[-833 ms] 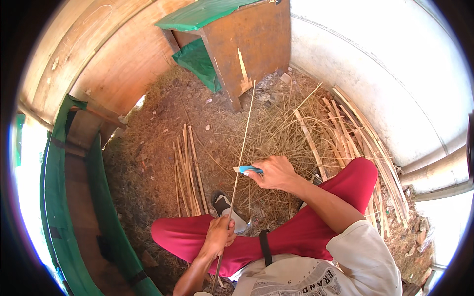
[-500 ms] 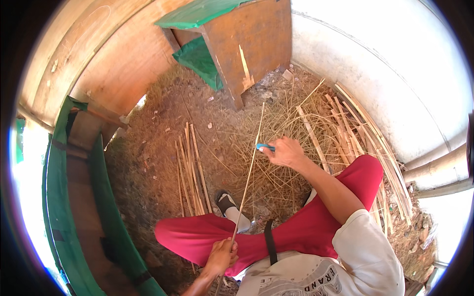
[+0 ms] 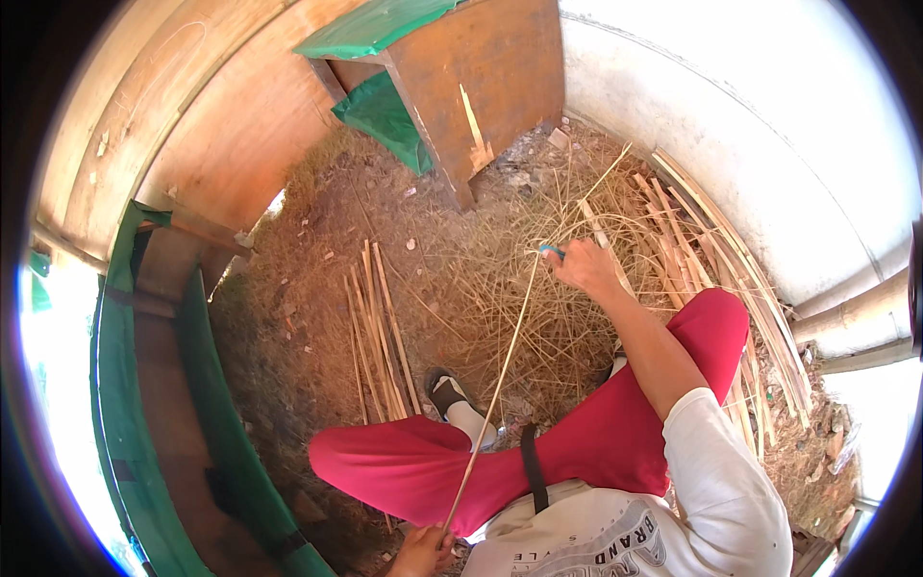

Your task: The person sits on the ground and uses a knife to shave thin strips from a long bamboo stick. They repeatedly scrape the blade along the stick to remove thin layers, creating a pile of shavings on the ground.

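My left hand (image 3: 423,551), low in the view beside my left thigh, is closed around the near end of a long thin bamboo strip (image 3: 502,375). The strip slants up and away across my lap. At its far end my right hand (image 3: 584,266) grips a small blue tool (image 3: 551,251), which meets the strip's tip. The tool's working edge is too small to make out. Beneath that hand lies a tangled heap of thin shavings (image 3: 538,327) on the ground.
Several split bamboo sticks (image 3: 380,332) lie left of my foot. Longer slats (image 3: 745,264) are stacked along the white wall at right. A wooden cabinet with a green cover (image 3: 481,87) stands ahead. A green-edged frame (image 3: 216,404) runs along the left.
My right hand with the blue tool has moved away and rightward, out to the strip's far tip. My left hand has drawn back toward the lower edge, still holding the strip.
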